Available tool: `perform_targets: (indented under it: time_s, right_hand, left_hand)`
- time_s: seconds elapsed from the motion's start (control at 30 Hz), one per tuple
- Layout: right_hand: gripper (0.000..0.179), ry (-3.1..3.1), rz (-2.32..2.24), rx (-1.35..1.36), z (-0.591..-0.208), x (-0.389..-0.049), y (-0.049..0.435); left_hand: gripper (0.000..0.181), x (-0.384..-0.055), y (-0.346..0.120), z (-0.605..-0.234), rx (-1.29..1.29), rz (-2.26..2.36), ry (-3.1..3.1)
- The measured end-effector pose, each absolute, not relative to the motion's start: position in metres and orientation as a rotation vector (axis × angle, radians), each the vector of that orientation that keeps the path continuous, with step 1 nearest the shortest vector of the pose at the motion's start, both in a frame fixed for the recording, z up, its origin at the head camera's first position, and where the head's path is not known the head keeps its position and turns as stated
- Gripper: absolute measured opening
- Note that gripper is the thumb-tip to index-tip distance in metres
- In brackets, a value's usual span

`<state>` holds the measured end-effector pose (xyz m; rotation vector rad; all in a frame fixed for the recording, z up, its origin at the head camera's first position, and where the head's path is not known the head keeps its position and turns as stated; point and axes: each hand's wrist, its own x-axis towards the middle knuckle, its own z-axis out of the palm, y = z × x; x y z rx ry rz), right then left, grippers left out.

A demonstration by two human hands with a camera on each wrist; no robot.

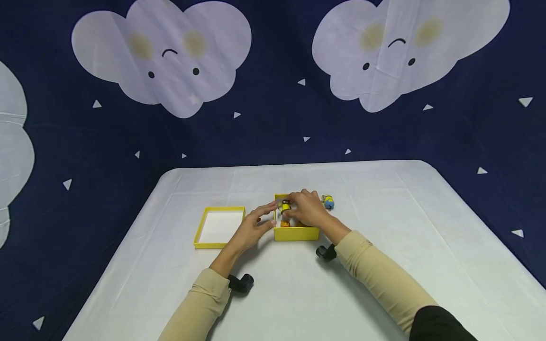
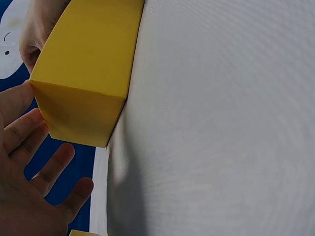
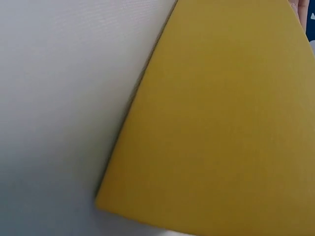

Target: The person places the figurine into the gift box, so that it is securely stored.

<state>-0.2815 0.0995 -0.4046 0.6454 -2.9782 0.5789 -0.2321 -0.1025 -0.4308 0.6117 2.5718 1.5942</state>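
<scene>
An open yellow box point(image 1: 296, 234) sits on the white table in front of me. My right hand point(image 1: 308, 208) reaches in over its rim, thumb and forefinger pinching a small yellow-and-black figurine point(image 1: 286, 206). An orange piece point(image 1: 285, 224) lies in the box near its front wall. My left hand point(image 1: 252, 230) is at the box's left side, its fingers spread and fairly straight. In the left wrist view the left fingertips point(image 2: 24, 93) touch the box's upper corner. The right wrist view is mostly filled by the box's yellow wall point(image 3: 216, 128).
Left of the box lies a shallow yellow-rimmed lid point(image 1: 219, 246) with a white inside. A small blue-and-yellow figurine point(image 1: 328, 202) lies just beyond the box on the right. The table point(image 1: 384, 199) ends at a dark blue cloth backdrop with clouds.
</scene>
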Motion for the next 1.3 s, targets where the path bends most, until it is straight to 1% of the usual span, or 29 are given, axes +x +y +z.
perform_targets:
  time_s: [0.8, 1.3]
  right_hand:
    - [0.045, -2.927, 0.308, 0.714, -0.4108, -0.2821, 0.0932]
    - [0.044, -2.967, 0.288, 0.703, -0.4113, -0.283, 0.093]
  left_hand:
    - [0.044, -0.2348, -0.1016, -0.4337, 0.617, 1.577, 2.586]
    - [0.044, -0.2344, -0.1012, -0.4319, 0.633, 1.593, 2.572]
